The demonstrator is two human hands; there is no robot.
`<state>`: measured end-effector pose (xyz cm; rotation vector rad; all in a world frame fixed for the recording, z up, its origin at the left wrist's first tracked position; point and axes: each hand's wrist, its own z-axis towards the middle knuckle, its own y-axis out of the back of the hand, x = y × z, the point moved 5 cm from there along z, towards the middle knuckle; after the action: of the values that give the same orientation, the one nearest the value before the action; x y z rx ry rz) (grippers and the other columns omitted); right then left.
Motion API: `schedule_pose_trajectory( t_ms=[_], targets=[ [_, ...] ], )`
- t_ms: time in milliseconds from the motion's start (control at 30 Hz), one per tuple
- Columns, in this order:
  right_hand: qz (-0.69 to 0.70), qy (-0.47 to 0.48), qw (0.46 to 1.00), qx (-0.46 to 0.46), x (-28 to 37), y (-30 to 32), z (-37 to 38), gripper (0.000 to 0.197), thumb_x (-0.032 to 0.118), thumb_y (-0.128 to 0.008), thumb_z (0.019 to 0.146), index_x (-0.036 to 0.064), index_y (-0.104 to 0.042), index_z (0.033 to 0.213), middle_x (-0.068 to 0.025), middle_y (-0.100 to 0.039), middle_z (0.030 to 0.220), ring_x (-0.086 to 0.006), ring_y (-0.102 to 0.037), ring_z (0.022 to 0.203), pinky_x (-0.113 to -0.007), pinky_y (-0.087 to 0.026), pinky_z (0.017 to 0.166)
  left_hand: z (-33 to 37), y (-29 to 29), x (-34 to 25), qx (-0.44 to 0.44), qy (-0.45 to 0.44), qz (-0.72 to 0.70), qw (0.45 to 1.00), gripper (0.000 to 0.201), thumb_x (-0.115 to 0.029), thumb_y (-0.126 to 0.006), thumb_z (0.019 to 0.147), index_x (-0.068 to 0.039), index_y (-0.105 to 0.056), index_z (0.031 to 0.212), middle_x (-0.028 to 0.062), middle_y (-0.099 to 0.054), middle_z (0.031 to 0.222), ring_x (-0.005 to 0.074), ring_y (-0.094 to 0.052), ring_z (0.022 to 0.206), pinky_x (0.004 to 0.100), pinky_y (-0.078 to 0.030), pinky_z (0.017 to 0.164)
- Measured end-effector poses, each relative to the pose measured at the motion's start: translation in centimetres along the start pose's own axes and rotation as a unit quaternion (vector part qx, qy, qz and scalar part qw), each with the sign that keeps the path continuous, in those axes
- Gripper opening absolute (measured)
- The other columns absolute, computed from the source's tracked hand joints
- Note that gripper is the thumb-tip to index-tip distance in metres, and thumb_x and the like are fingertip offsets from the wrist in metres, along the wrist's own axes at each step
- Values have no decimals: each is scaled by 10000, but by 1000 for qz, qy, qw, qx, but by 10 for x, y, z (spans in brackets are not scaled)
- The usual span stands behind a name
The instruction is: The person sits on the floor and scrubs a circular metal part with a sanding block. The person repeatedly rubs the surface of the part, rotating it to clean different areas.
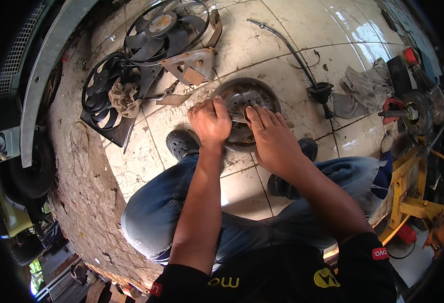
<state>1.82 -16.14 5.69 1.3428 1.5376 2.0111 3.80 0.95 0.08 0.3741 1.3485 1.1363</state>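
A round, worn metal brake drum (242,87) lies on the tiles between my feet. Across its middle runs a short metal bar-like tool (238,117), and only the stretch between my hands shows. My left hand (210,121) is closed in a fist around the tool's left end, over the drum's left rim. Bent over the drum's centre, my right hand (275,134) has its fingers pressed together against the hub. It covers the tool's other end, so what sits under those fingers is hidden.
Two black radiator fans (164,35) with brackets and a crumpled rag (125,98) lie at the far left. A cable with a black boot (320,92) stretches beyond the drum. Grey cloth (366,86) lies right, near a yellow metal frame (406,202). Rough concrete (80,187) borders the tiles.
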Motion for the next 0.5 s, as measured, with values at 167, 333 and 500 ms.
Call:
schedule_pose_trajectory(
  t_ms=[167, 333, 500],
  targets=[
    [-47, 3, 999, 8, 14, 5, -7, 567, 60, -500, 886, -102, -386, 1417, -295, -461, 1432, -444, -438, 1358, -526, -330, 1138, 0, 1, 0, 9, 9, -14, 1000, 370, -254, -505, 945, -52, -694, 699, 162, -694, 740, 367, -642, 792, 477, -417, 810],
    [-61, -12, 998, -24, -6, -7, 3, 575, 67, -504, 888, -118, -376, 1418, -310, -444, 1448, -455, -433, 1365, -536, -323, 1142, 4, -3, -1, 3, 11, 18, 1000, 375, -251, -500, 946, -52, -696, 697, 177, -694, 742, 378, -642, 799, 481, -418, 816],
    [-57, -24, 998, -18, 5, -6, 1, 580, 66, -513, 888, -118, -372, 1419, -316, -441, 1446, -444, -435, 1368, -537, -320, 1144, 2, 2, -6, 5, 17, -17, 1000, 368, -241, -500, 941, -50, -684, 686, 179, -685, 726, 386, -638, 770, 480, -424, 799]
  ],
)
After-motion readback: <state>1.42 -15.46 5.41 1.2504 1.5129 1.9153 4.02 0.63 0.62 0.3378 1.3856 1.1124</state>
